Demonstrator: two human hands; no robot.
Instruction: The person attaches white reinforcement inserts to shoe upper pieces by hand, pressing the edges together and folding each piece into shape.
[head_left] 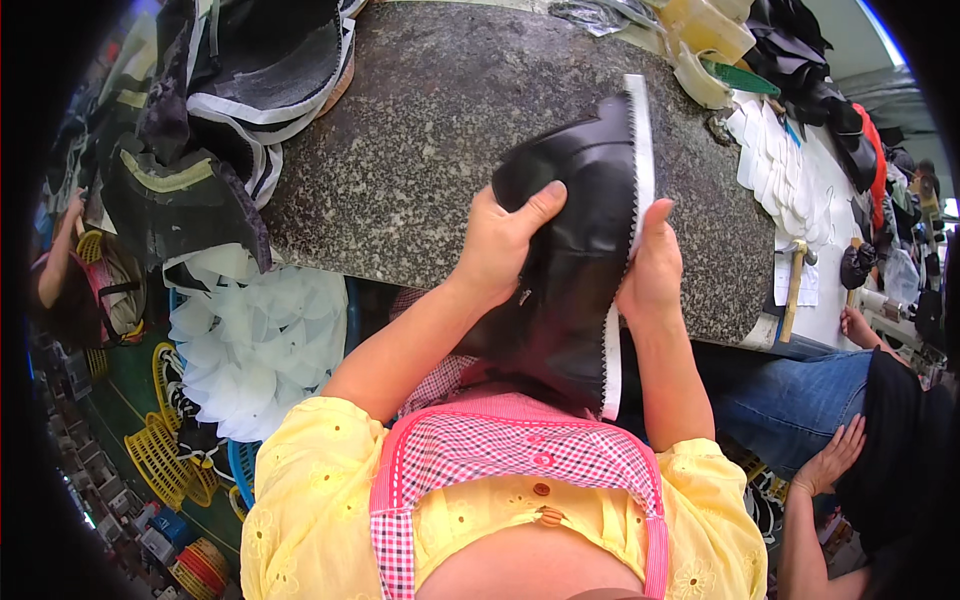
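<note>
A black, glossy leather shoe upper is held upright in front of me, its lower end resting by my apron. Down its right side runs a white strip with a toothed edge. My left hand grips the leather on the left, thumb on top and fingers hidden behind. Against the white-edged side, my right hand closes around the piece with its thumb pointing up; its other fingers are mostly hidden behind the upper.
Behind lies a speckled stone slab. Dark cut pieces with white edging are heaped at left, above a pile of white sheets. At right are a hammer, white pieces and a seated person's jeans. Yellow baskets stand at lower left.
</note>
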